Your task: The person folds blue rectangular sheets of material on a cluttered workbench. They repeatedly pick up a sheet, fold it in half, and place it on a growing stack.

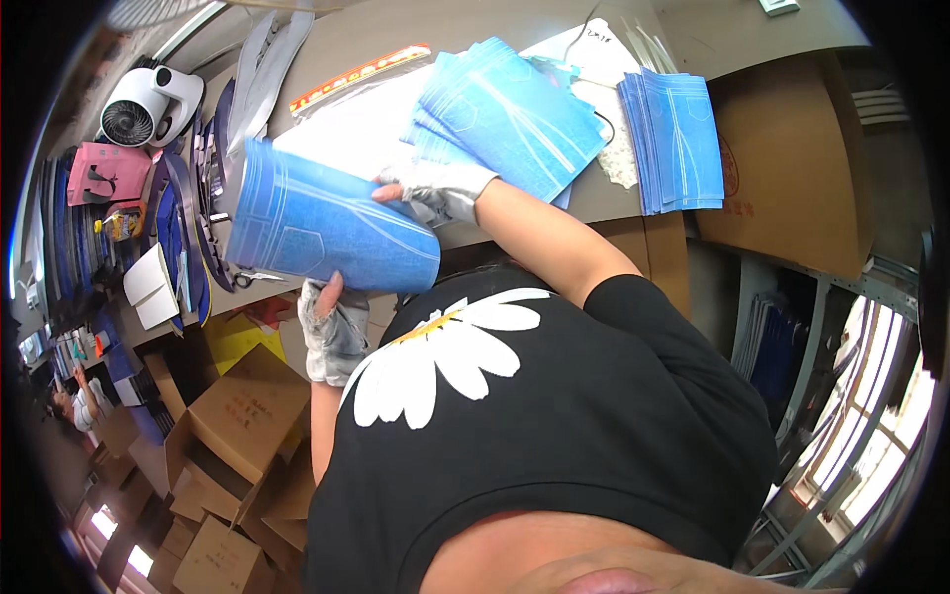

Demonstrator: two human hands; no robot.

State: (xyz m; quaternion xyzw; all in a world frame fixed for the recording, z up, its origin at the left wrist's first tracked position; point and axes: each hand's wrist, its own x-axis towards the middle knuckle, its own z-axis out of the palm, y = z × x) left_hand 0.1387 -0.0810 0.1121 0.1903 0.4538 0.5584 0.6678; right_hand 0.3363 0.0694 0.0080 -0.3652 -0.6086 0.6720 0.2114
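A: Fingers first: left hand (332,332), in a grey fingerless glove, is clamped on the lower edge of the blue sheet (327,230), rolled into a tube at centre-left.

B: And the right hand (440,188), gloved too, grips the tube's upper right edge, fingers closed on it.

A: Just beyond, a fanned stack (515,114) of flat sheets at top centre, a tidier pile (678,139) upper right.

B: One rolled, plenty flat, so I'd judge most remains. Fan (148,107) upper left, boxes (247,416) lower left

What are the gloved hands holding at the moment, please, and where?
A blue denim-print sheet curved into a tube: left hand at its lower edge, right hand at its upper right edge.
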